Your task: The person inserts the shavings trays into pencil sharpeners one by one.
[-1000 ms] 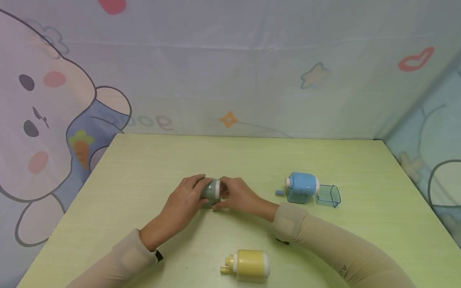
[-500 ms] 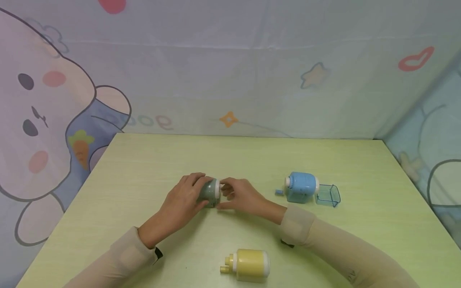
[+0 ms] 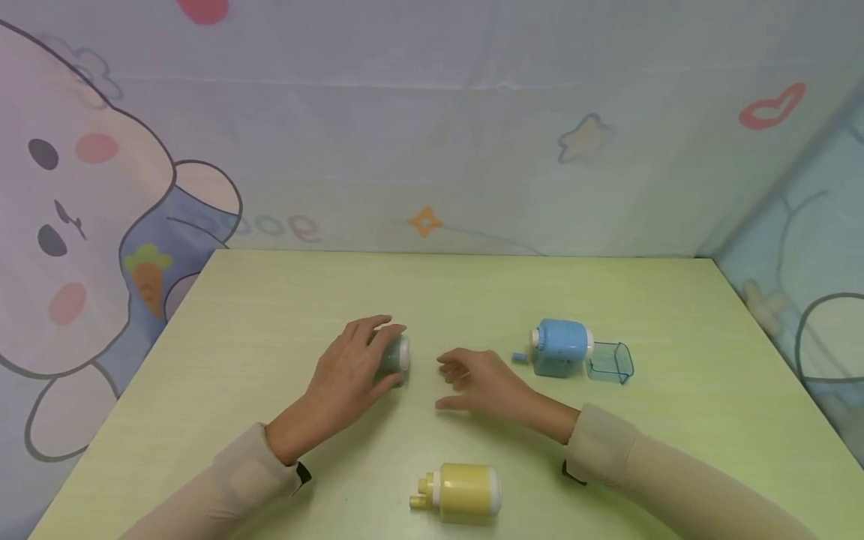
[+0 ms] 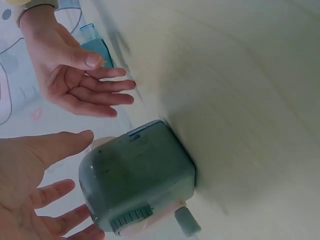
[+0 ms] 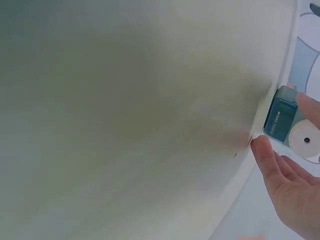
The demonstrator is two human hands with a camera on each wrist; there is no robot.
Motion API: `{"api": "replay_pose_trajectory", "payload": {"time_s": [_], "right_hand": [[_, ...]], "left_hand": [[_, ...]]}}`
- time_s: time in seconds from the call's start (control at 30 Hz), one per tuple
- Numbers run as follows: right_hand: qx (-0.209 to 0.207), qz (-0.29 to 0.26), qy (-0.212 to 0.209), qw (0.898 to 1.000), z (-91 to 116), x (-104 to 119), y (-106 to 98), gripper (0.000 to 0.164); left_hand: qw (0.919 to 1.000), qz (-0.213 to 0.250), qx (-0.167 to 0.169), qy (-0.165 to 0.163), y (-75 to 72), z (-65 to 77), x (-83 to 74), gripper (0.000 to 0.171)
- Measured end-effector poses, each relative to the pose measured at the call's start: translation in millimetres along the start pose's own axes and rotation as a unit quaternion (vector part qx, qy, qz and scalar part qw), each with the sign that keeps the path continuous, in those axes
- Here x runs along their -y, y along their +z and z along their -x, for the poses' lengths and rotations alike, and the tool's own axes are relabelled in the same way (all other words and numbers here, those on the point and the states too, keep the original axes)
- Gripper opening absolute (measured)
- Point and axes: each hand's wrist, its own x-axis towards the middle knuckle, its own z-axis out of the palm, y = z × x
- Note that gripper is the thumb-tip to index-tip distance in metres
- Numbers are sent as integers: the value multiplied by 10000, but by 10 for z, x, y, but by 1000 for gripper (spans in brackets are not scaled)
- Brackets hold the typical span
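A grey-green crank pencil sharpener point(image 3: 392, 358) stands mid-table, its white round end facing right. Over its left side lies my left hand point(image 3: 347, 375), partly covering it. In the left wrist view that hand's fingers are spread and relaxed beside the green sharpener point(image 4: 140, 172), whose crank handle point(image 4: 187, 221) shows at the far end. To the right, apart from the sharpener, my right hand point(image 3: 487, 384) hovers with loosely bent fingers and nothing between them. The right wrist view shows a small hole in the white end point(image 5: 306, 139) of the sharpener.
A blue pencil sharpener point(image 3: 564, 341) stands at the right, with a transparent blue drawer point(image 3: 610, 364) beside it. Nearer the front edge lies a yellow sharpener point(image 3: 466, 491) with its crank pointing left. A printed curtain point(image 3: 472, 150) hangs behind the table point(image 3: 283, 292).
My right hand has moved away from the white end of the green sharpener, rightward and slightly toward me. The left hand has loosened its fingers around the sharpener, which stays in place.
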Motion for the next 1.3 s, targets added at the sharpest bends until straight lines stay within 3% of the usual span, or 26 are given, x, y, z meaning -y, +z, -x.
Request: {"api": "replay_pose_trajectory", "payload": {"time_s": [0.33,0.67,1.3], "right_hand": [[-402,44,262,9988,588,-15,-347,51],[-692,144,453,9965,1047,-216,-601,47],[-1165,447,652,9900,1306,-449,-813,42]], "left_hand": [[9988,369,70,314,79,-139,-144,62],[9963,671,190,509,144,-260,-285,58],[9902,1148,264,749,274,-363,-448,55]]}}
